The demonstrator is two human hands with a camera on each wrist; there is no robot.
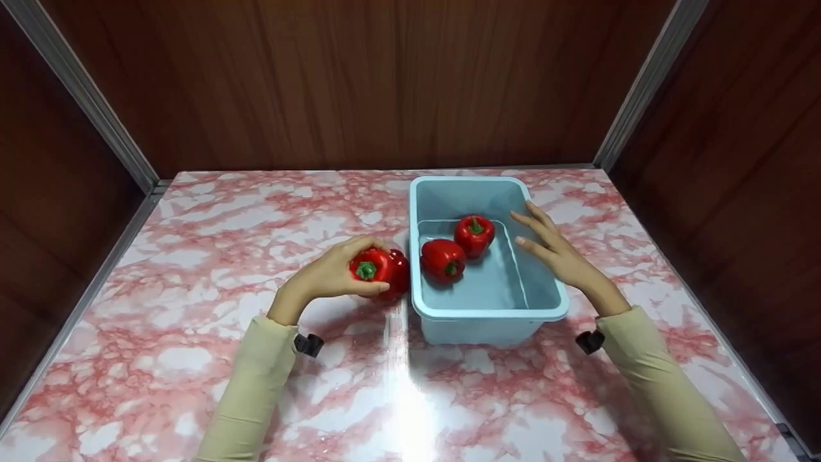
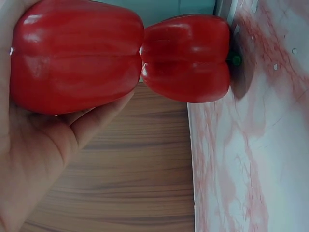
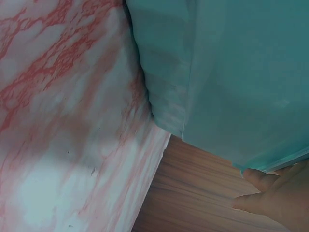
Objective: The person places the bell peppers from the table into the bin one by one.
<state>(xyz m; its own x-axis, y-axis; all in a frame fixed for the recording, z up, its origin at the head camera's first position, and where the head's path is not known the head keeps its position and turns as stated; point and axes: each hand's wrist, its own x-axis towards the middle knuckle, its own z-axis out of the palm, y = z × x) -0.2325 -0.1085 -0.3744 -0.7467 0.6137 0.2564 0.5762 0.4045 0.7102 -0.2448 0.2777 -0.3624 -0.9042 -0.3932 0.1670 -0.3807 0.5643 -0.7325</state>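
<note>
Your table (image 1: 192,359) is the largest item: a pink-and-white marbled top closed in by dark wood panels (image 1: 359,77) at the back and both sides. In the head view a strong glare streak runs down the marble at about 6 o'clock from the tub.

Next, the pale blue plastic tub (image 1: 487,314) sits right of the table's centre, long side running away from you. Two red peppers lie inside it, touching each other: one (image 1: 442,260) against the tub's left wall, the other (image 1: 474,234) at about 1 o'clock from the first, green stem up.

Your right hand (image 1: 558,253) is at the tub's right rim, at 3 o'clock from the peppers inside. Its fingers are straight and relaxed, holding nothing; the right wrist view shows fingertips (image 3: 258,180) close beneath the tub's edge (image 3: 241,96).

Your left hand (image 1: 333,273) is at 9 o'clock from the tub, just outside its left wall. Its fingers and thumb curl around a third red pepper (image 1: 371,264), stem facing the camera. A fourth pepper (image 1: 399,273) sits directly behind it, touching it and just beside the tub; the left wrist view shows the two pressed together, the held one (image 2: 75,55) in your palm and the other (image 2: 186,58) on the marble.
</note>
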